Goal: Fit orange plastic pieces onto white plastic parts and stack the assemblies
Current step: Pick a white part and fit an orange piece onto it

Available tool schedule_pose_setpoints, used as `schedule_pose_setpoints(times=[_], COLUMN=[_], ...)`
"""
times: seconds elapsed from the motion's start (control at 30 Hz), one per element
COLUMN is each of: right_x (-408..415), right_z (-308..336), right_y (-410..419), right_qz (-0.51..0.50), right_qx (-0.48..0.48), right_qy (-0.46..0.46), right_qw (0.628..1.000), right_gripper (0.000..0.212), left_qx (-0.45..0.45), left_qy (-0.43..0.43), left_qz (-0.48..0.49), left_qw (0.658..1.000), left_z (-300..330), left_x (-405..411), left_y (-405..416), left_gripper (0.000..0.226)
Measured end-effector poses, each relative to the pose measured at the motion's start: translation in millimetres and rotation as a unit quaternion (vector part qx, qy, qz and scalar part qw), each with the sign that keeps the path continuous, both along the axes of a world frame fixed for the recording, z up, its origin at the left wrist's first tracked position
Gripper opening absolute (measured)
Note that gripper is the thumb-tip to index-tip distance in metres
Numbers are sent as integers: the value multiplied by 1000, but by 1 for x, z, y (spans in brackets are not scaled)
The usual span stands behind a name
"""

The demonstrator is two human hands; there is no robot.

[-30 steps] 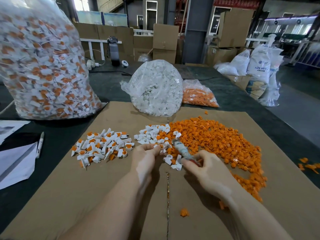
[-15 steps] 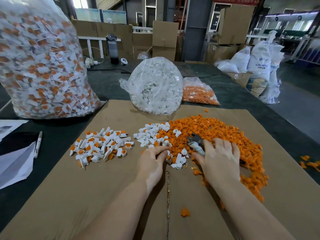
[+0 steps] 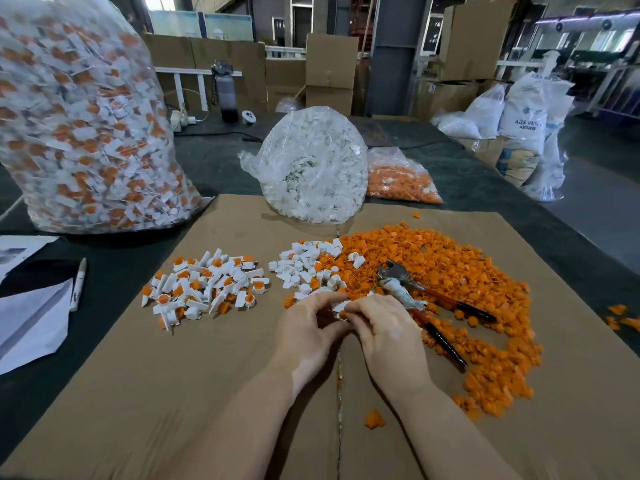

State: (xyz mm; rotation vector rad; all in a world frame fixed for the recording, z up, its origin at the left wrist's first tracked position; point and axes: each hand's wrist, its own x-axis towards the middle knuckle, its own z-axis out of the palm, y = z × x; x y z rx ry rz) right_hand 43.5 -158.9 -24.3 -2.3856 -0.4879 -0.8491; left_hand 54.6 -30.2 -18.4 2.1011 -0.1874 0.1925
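Fitting step now, by the look of it: left hand [image 3: 304, 336] and right hand [image 3: 384, 332] pinched together on one white part [image 3: 341, 305] with a bit of orange at its ring, just in front of the loose white pile [image 3: 304, 265]. Next, probably: push the orange piece home, then drop it on the done pile [image 3: 204, 287] at left. Pliers [image 3: 415, 292] lying unused on the orange heap [image 3: 460, 271].

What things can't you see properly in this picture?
1. Head view: the small white plastic part pinched between the left hand and right hand; fingers cover most of it, so the fit is unclear.
2. The big clear bag of orange-and-white assemblies is cut off by the left edge.
3. The red-handled metal pliers have one handle partly behind the right hand.
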Motion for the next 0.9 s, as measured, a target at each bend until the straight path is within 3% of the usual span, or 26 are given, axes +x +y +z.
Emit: schedule_pose_setpoints(times=[0.3,0.47,0.6,0.73,0.9], right_x=[0,1,0,-2,-3], right_z=[0,-4,-5,-5,-6], right_y=[0,-3,-1,1,2], right_qz=[-25,-106,-148,-167,-159], right_qx=[-2,40,12,-34,-82], right_qy=[10,0,-3,17,37], right_qw=[1000,994,989,985,983], right_gripper=[8,11,17,15,19], left_qx=[11,-34,70,182,198], left_qy=[-31,-21,-33,-8,-9], left_qz=[19,144,266,306,309], left_qw=[999,989,961,935,930], left_z=[-2,-3,-3,-3,-3], left_x=[-2,4,11,16,15], left_y=[-2,10,39,57,51], left_gripper=[30,18,16,23,38])
